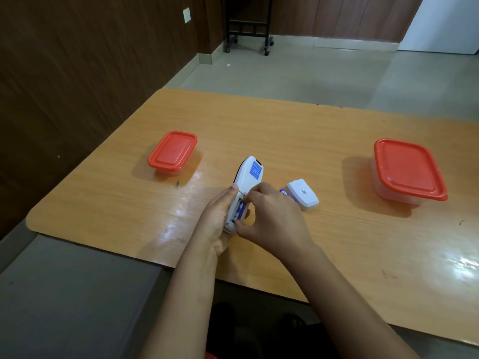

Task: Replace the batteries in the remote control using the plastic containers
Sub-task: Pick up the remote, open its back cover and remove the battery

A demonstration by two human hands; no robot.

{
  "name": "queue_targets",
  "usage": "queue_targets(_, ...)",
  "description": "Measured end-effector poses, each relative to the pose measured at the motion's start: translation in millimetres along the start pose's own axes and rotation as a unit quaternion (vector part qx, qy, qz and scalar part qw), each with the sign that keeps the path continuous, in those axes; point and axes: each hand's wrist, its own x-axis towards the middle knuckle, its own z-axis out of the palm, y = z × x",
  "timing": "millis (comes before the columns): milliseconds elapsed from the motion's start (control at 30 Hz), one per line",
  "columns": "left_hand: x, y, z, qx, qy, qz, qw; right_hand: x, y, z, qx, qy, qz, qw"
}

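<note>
Head view, white remote [247,177] face-down, batt bay open

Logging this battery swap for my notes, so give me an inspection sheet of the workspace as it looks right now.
Surface: wooden table, glossy, some marks.
Job's things: remote back-up, compartment open, blue battery inside; battery cover and loose battery on table; small container and large container, red lids on.
Clutter: nothing seen.
Grippers: left hand holds remote; right hand fingers at battery.
Cables: nothing seen.
Surroundings: wheeled stand, wood-panel wall.
</note>
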Motion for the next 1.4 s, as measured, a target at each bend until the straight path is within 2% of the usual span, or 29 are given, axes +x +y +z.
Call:
queue_targets(133, 6.0, -2.4, 6.7, -0.025, 0.031, -0.011, 0.999, -0.9, 4.2, -3.8, 0.005, 0.009, -0.005, 1.0)
queue_targets(367, 10.1, -4.9, 13.5, -0.162, 0.054, -0.044, 0.984, -2.1, 12.9, 1.9, 0.045, 0.01, -0.003, 0.999)
queue_targets(500, 12.1, -5.3, 14.0, -0.174, 0.06, -0.045, 0.982, -1.4, 17.8, 8.8, 0.167, 0.013, 0.064, 0.984)
queue_targets(700, 9.8, -10.3, 22.5, -0.144, 0.037, -0.034, 0.988, 5.5, 22.2, 12.5, 0.274, 0.038, 0.178, 0.944)
queue_targets(867, 9.5, -13.2, 24.4, -0.06, 0.032, 0.022, 0.997, 7.9, 18.5, 13.8, 0.225, 0.045, 0.193, 0.954)
queue_targets(1000, 8.8, -9.8, 21.0, -0.103, 0.047, 0.023, 0.993, 9.2, 22.0, 16.1, 0.216, 0.046, 0.188, 0.957)
queue_targets(1167, 11.4, -8.7, 18.1, -0.133, 0.08, 0.024, 0.988, 15.8, 58.1, 11.7, 0.153, 0.148, 0.218, 0.952)
queue_targets(1267, 11.1, -8.7, 16.1, -0.139, 0.1, 0.016, 0.985, 16.2, 72.4, 18.7, 0.101, 0.12, 0.223, 0.962)
queue_targets(1400, 10.1, -9.3, 14.5, -0.068, 0.13, 0.024, 0.989, 16.8, 74.8, 27.1, 0.065, 0.111, 0.21, 0.969)
